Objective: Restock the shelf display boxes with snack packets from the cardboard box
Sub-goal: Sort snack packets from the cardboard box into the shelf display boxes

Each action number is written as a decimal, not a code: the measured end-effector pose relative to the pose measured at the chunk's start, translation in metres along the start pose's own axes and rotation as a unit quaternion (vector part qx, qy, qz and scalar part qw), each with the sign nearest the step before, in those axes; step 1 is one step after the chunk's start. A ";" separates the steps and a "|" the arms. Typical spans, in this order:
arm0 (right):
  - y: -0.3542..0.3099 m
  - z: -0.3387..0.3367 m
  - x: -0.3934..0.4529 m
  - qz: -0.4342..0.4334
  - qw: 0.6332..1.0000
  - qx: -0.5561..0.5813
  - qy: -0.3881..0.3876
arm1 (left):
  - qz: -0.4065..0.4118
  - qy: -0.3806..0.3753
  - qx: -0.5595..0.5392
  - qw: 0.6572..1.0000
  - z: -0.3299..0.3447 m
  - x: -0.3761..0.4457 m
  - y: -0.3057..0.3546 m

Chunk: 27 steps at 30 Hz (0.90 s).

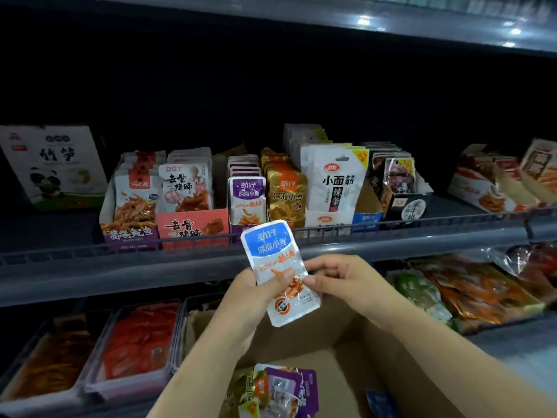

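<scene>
I hold a blue-and-white snack packet [272, 257] upright in front of the shelf rail. My left hand [256, 294] grips its lower left side with the thumb across the front. My right hand [337, 279] pinches its right edge. Below my arms sits the open cardboard box [340, 369] with purple and gold packets [280, 390] inside. On the shelf above stand display boxes: a purple packet box [247, 197], a gold packet box [286, 191] and a blue box [367, 220] that looks nearly empty.
More display boxes line the shelf: squid packets [132, 206], a pink box [193, 224], white gluten strips [337, 182], a dark box [398, 188]. A panda box [54, 167] stands far left. A wire rail [211, 239] edges the shelf. Trays of red snacks [141, 342] fill the lower shelf.
</scene>
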State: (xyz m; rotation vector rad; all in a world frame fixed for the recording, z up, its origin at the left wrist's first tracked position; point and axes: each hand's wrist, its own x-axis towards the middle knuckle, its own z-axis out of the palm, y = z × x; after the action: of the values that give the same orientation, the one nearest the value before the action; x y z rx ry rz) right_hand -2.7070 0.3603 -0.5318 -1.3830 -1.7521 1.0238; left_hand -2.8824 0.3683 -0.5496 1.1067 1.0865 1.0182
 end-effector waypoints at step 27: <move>0.101 -0.117 0.032 -0.048 0.937 -0.231 0.257 | 0.302 0.072 0.529 0.790 0.176 0.122 0.157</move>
State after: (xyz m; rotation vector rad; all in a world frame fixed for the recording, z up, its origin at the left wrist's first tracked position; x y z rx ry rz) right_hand -2.5671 0.4242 -0.5658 -1.6407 -1.6812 0.1546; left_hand -2.7011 0.4839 -0.3937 2.4421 1.5225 0.9555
